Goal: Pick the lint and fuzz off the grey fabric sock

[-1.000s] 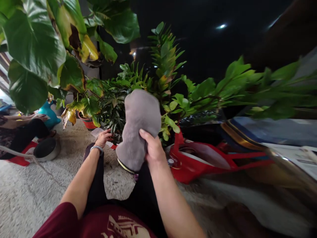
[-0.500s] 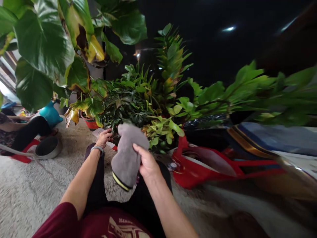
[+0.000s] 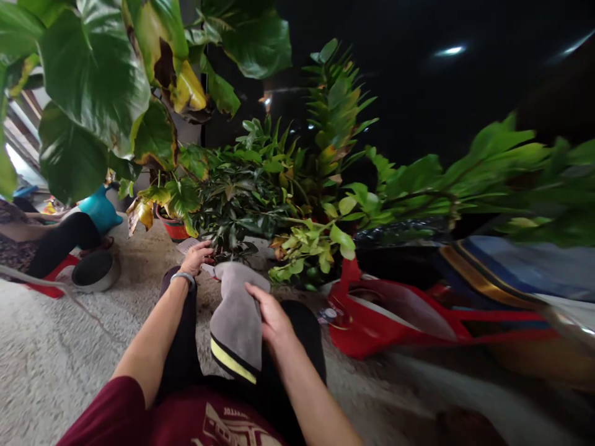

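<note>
A grey cloth (image 3: 238,310) with a yellow underside hangs from my right hand (image 3: 273,313), which pinches it at its right edge above my lap. My left hand (image 3: 198,257) is at the lower left of a dark-leaved plant (image 3: 235,207), its fingers bent together beside the leaves. What those fingers hold, if anything, is too small to make out. A pale, flat piece (image 3: 186,246) shows behind my left hand. Left of the cloth's top edge, a bit of red and white is partly hidden.
Large broad leaves (image 3: 93,74) overhang the left, above a red pot (image 3: 173,228). On the right are a red bag (image 3: 362,316) and long green fronds (image 3: 446,173). A grey pot (image 3: 95,271) stands on the concrete floor near a seated person (image 3: 51,238).
My right hand has drawn the cloth down, away from the plant, and more of its yellow underside shows. My left hand has hardly moved. The view has shifted slightly.
</note>
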`<state>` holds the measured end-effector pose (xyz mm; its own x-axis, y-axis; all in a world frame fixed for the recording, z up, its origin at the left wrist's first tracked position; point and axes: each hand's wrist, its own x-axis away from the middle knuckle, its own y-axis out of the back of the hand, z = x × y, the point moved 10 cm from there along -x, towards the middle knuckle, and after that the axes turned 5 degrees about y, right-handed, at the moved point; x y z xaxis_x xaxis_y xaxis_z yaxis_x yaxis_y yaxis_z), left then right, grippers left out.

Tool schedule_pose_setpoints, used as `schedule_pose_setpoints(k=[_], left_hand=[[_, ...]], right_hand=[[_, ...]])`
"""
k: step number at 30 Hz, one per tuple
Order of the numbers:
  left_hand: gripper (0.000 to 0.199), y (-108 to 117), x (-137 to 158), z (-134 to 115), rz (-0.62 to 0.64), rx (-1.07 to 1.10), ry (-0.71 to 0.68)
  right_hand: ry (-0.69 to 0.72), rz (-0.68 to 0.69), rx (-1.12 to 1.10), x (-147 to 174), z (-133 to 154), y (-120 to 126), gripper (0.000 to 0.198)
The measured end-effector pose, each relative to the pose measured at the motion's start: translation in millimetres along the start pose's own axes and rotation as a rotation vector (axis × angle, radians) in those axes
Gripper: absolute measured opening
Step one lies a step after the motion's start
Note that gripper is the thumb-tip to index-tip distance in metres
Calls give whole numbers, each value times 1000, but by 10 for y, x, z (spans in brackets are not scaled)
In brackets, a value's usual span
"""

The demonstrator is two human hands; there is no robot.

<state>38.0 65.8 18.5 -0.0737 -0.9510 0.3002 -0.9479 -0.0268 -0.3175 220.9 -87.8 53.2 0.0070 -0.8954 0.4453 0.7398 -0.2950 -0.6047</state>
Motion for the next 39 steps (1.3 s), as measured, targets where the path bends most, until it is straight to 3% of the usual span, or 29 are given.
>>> schedule_pose_setpoints(k=[2,4,6,8,11,14,16,18,20,22,24,26,28,31,33,35,39], left_hand=[[49,-22,5,-12,13,3,-9],[49,-55,8,0,21,-8,2],[49,-64,8,29,1,-17,26],[49,-58,7,47,-22,-21,38],[47,-72,4,32,4,-22,21],[43,-41,-9,0,17,-23,1],[41,12,-25,-12,-11,-22,0],[40,31,-37,-15,-21,-23,3],[41,5,-39,-9,-5,-31,10],[42,-43,-29,3,17,-42,18],[43,-96,-10,6,40,-50,15],[43,-132,9,2,53,-53,3],[42,-123,18,-9,37,-51,-15],[37,-55,20,-40,-4,-67,-54],[37,0,21,-63,-31,-104,-79],[38,76,39,-121,-82,-129,-132],[40,210,119,-264,-192,-69,-252]], right_hand=[[110,-22,-56,62,389,-147,19],[355,-43,-124,35,972,-327,29],[482,-64,-152,-86,1339,-468,31],[431,-102,-121,-276,1332,-501,24],[232,-155,-8,-383,814,-324,15],[84,-152,85,-130,225,-57,18],[55,-121,122,110,79,24,26],[136,-86,135,270,264,-17,34],[344,-106,117,312,734,-113,39],[575,-165,62,263,1230,-205,41],[638,-187,-13,84,1435,-286,38],[488,-159,-48,-170,1245,-339,30],[274,-133,-15,-305,792,-303,24],[79,-115,112,-194,105,-96,22],[25,-85,187,-34,-174,27,19],[12,-59,221,96,-260,91,20],[46,-69,196,161,-105,100,30]])
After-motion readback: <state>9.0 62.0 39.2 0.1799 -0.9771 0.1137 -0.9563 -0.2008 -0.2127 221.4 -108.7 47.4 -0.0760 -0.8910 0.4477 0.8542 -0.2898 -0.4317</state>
